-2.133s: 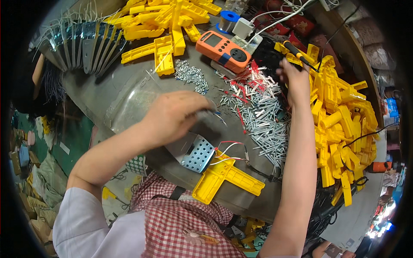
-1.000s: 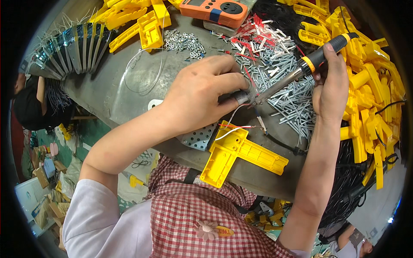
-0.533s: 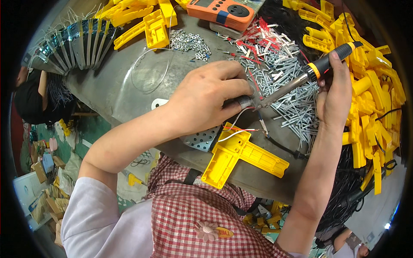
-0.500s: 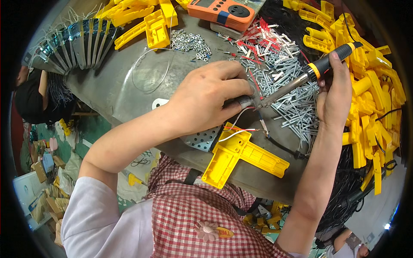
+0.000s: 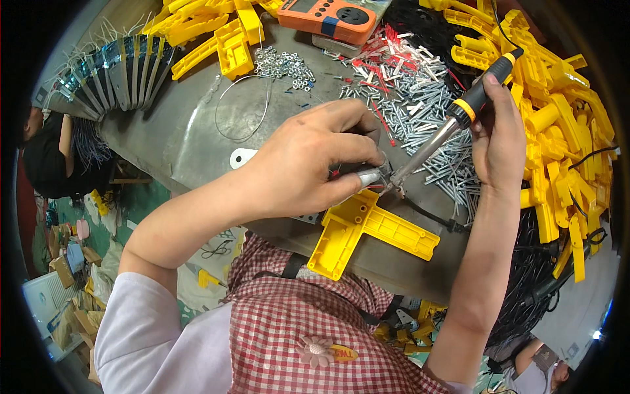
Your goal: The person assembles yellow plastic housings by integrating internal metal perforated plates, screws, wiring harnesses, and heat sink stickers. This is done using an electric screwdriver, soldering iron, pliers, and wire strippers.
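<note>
My right hand [image 5: 500, 134] grips a soldering iron [image 5: 472, 102] by its black and yellow handle, and its metal shaft slants down to the left. The iron's tip meets the wire ends just beside the fingertips of my left hand [image 5: 321, 161]. Those fingers are pinched on thin wires [image 5: 374, 186], mostly hidden by the hand. Below them lies an opened yellow plastic housing [image 5: 359, 230] with a long arm. A black cable [image 5: 423, 211] runs from the wire joint to the right. Part of a perforated metal plate [image 5: 307, 217] shows under my left wrist.
Screws [image 5: 420, 118] and red-and-white connector pieces lie heaped beyond my hands, with nuts [image 5: 285, 67] to their left. Yellow housings [image 5: 558, 131] pile up at the right. An orange meter [image 5: 328, 20] stands at the back. A thin wire loop [image 5: 220, 108] rests on the grey table.
My left hand has come slightly nearer with the wires, and the red and white ends over the housing are now mostly covered. The iron has shifted down and left, its tip at the joint.
</note>
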A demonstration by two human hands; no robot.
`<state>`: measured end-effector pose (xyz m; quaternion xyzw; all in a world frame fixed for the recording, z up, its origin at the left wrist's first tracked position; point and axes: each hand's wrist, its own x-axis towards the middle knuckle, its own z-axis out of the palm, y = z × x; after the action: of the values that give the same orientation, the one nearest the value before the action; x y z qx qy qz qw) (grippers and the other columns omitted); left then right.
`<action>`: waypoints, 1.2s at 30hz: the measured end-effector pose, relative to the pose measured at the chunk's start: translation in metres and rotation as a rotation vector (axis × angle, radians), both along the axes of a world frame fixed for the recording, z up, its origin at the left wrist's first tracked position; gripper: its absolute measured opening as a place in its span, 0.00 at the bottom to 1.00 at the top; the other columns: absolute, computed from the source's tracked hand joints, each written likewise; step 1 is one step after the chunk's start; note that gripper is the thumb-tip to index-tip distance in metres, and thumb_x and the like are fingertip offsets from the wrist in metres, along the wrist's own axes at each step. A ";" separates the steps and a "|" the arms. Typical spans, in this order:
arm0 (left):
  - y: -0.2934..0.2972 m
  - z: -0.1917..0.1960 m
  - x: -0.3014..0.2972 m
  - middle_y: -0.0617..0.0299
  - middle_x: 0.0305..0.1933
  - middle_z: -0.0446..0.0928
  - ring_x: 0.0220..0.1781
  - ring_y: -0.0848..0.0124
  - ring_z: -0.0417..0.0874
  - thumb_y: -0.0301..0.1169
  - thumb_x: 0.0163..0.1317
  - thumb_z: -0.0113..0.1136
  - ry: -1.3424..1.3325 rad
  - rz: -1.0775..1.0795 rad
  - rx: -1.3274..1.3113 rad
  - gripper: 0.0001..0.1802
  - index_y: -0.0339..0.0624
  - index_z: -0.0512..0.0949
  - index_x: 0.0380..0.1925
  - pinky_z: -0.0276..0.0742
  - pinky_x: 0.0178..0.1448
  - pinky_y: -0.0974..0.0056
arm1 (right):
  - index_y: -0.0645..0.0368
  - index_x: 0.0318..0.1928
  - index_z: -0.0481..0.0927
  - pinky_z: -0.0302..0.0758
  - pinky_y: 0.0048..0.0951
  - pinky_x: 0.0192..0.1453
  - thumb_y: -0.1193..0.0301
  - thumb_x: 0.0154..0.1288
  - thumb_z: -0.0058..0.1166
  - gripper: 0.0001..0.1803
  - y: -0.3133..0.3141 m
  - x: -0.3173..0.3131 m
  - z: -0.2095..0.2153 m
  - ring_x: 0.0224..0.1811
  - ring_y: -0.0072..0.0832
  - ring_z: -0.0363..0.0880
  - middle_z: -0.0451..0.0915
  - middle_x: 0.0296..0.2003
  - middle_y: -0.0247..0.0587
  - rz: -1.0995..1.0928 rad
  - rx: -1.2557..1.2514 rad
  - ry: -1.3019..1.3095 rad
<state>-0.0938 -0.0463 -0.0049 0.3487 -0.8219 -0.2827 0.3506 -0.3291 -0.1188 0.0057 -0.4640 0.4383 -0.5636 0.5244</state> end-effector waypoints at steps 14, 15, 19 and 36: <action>0.000 -0.006 -0.003 0.59 0.38 0.72 0.40 0.64 0.76 0.21 0.43 0.64 -0.050 0.021 -0.060 0.12 0.40 0.79 0.32 0.73 0.41 0.63 | 0.58 0.38 0.77 0.57 0.16 0.28 0.63 0.63 0.54 0.11 -0.002 0.003 -0.001 0.25 0.12 0.63 0.70 0.25 0.26 -0.013 -0.018 0.006; -0.001 -0.006 -0.004 0.59 0.38 0.72 0.40 0.64 0.76 0.21 0.43 0.64 -0.049 0.020 -0.061 0.12 0.40 0.79 0.32 0.73 0.41 0.63 | 0.58 0.38 0.77 0.57 0.16 0.28 0.63 0.63 0.54 0.11 -0.002 0.000 -0.001 0.25 0.12 0.63 0.70 0.25 0.26 -0.014 -0.019 0.007; -0.005 -0.003 0.001 0.58 0.39 0.73 0.40 0.63 0.77 0.22 0.43 0.64 -0.052 0.060 -0.097 0.12 0.40 0.79 0.31 0.73 0.41 0.63 | 0.59 0.39 0.75 0.61 0.17 0.29 0.63 0.63 0.53 0.12 -0.011 -0.011 -0.005 0.26 0.14 0.67 0.73 0.27 0.28 -0.041 0.023 -0.028; 0.028 -0.013 0.045 0.46 0.50 0.71 0.56 0.53 0.70 0.46 0.39 0.70 -0.381 -0.129 0.099 0.51 0.33 0.57 0.61 0.57 0.65 0.50 | 0.63 0.47 0.71 0.72 0.29 0.49 0.72 0.63 0.53 0.13 -0.118 0.022 0.006 0.42 0.34 0.78 0.78 0.40 0.46 -0.423 -0.718 0.681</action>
<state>-0.0487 -0.0183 -0.0177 0.3593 -0.8791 -0.2736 0.1524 -0.3068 -0.2365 0.0120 -0.6722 0.4474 -0.5888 0.0359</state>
